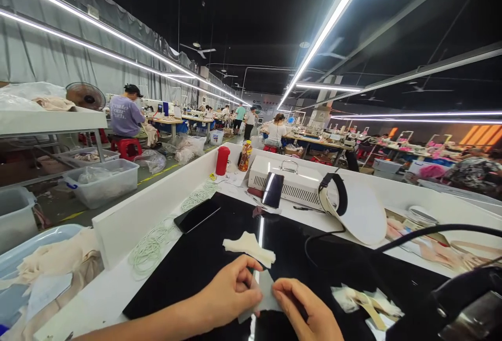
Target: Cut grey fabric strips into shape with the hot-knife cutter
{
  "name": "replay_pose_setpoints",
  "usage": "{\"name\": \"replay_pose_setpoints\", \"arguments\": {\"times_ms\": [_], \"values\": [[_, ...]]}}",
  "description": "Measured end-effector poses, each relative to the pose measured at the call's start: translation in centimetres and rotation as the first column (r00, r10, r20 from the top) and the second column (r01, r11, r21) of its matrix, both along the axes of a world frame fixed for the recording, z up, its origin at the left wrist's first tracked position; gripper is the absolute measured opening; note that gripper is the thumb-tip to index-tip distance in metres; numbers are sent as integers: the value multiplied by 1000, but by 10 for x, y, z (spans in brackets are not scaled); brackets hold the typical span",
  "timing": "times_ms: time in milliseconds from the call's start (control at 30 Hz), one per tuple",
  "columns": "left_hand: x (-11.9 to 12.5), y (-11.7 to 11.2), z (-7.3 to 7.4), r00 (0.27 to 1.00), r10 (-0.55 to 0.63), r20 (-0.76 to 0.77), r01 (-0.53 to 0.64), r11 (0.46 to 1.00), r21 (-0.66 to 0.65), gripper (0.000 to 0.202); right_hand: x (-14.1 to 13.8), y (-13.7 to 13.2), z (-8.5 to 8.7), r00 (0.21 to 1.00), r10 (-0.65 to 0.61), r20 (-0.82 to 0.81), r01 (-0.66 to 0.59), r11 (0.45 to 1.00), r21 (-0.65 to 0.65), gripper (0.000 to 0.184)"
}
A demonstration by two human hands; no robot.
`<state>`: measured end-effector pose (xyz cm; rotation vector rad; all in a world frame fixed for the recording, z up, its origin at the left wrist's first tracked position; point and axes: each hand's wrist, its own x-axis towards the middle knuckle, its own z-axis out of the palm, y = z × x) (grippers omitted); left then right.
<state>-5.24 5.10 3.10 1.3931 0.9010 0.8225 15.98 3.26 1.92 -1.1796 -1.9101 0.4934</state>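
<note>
Head view, bench: a white bench [147, 200] with raised walls carries a glossy black board [296, 257].
Left hand: the left hand [231, 294] reaches in over the board's near edge, thumb and forefinger pinched on the left part of a small translucent sheet [267, 293].
Right hand: the right hand [308, 309] has its fingertips closed on the sheet's right edge.
Sheet: it is held between both hands, above the near middle of the board.
Cream fabric piece: the cream fabric piece [248, 245] lies just beyond the hands, toward the board's far edge.
Scraps: pale scraps [371, 307] lie in a loose heap toward the board's right end.
Left edge: a dark smartphone [197, 214] lies across the board's left edge; pale green cords [151, 249] coil between that edge and the bench's left wall.
Far edge: a white vented box [257, 176] stands against the far wall, with a second phone [273, 189] leaning on its front.
Far left corner: a red cup [222, 161] stands beside an amber bottle [245, 157].
</note>
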Motion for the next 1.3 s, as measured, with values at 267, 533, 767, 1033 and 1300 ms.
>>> {"name": "replay_pose_setpoints", "arguments": {"times_ms": [267,533,767,1033,1300], "values": [[-15,50,18,945,237,-225,-150,927,344,23,-29,48,15,984,-163,68,158,985,70,27],[-19,82,12,717,425,-552,9,787,617,5,-41,85,10,935,-241,259,217,969,118,22],[-16,80,8,561,463,-686,156,755,637,13,-43,89,-4,893,-252,373,206,965,159,22],[-16,85,0,511,484,-711,198,738,645,15,-39,95,-19,876,-260,406,183,958,219,24],[-20,79,4,529,538,-656,179,685,706,10,-49,61,11,912,-199,360,87,949,303,21]]}}
